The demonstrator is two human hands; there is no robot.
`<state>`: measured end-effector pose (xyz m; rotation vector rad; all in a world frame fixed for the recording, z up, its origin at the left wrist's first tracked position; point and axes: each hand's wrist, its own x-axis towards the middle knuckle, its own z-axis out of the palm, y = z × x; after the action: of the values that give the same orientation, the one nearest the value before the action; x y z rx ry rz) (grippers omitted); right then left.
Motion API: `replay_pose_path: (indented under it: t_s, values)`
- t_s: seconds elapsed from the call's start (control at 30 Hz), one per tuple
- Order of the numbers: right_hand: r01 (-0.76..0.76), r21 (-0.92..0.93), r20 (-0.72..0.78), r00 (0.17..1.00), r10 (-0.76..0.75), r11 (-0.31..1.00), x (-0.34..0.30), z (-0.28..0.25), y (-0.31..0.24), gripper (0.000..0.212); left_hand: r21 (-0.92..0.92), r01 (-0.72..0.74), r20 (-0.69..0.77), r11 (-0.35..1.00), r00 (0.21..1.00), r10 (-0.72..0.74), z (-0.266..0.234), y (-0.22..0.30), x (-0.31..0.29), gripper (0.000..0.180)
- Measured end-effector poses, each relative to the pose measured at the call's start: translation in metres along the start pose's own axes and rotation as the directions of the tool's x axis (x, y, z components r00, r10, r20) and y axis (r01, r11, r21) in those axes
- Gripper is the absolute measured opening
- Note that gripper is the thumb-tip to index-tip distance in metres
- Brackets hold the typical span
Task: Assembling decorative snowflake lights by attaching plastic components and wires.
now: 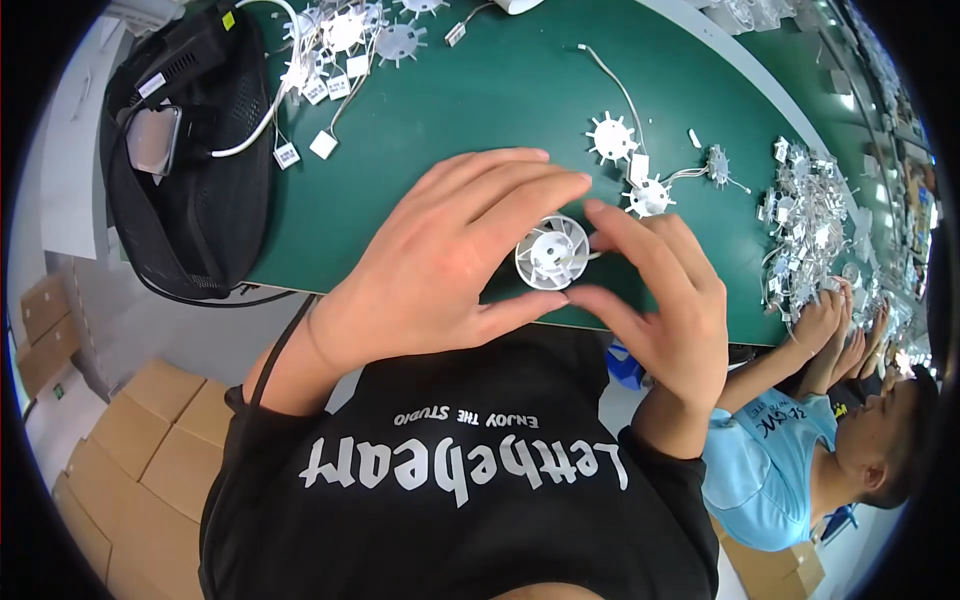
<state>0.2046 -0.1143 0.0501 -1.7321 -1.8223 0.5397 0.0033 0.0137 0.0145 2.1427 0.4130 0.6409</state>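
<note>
Seating the white finned disc between both hands

Your left hand and right hand pinch the round white finned disc between fingertips, just above the near edge of the green table. Keep the grip light on the rim, fins clear of your fingers, and mind the thin wire of the similar pieces lying just beyond.

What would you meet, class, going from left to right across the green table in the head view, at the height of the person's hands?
Black mesh bag → left hand → white finned round part held between both hands → right hand → pile of small white parts → a co-worker's hands.
</note>
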Motion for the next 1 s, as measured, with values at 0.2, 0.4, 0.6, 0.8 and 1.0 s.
replay_pose_path:
  t_s: [0.2,0.4,0.6,0.8,1.0]
  values:
    - [0.123,-0.173,-0.119,0.982,-0.145,0.977,-0.006,0.004,0.010,0.042,0.028,-0.064,0.050,0.998,0.997,0.063,0.003,-0.004,-0.003,0.062]
    - [0.116,-0.277,-0.111,0.982,-0.151,0.954,-0.018,0.014,-0.009,0.030,0.110,0.006,-0.018,0.994,1.000,-0.004,0.003,-0.008,0.000,0.061]
    - [-0.071,-0.337,-0.019,0.997,0.068,0.939,-0.020,0.016,0.002,0.026,0.087,0.011,-0.074,0.996,0.997,-0.005,0.006,-0.008,-0.002,0.060]
    - [-0.111,-0.071,-0.135,0.986,0.101,0.991,0.005,-0.020,-0.007,0.027,0.098,-0.003,-0.092,0.995,0.996,0.012,0.005,-0.009,-0.002,0.060]
    - [-0.116,-0.378,-0.248,0.969,0.020,0.919,0.090,-0.012,0.040,0.025,0.148,-0.012,-0.105,0.989,0.994,0.028,0.010,-0.005,-0.001,0.060]
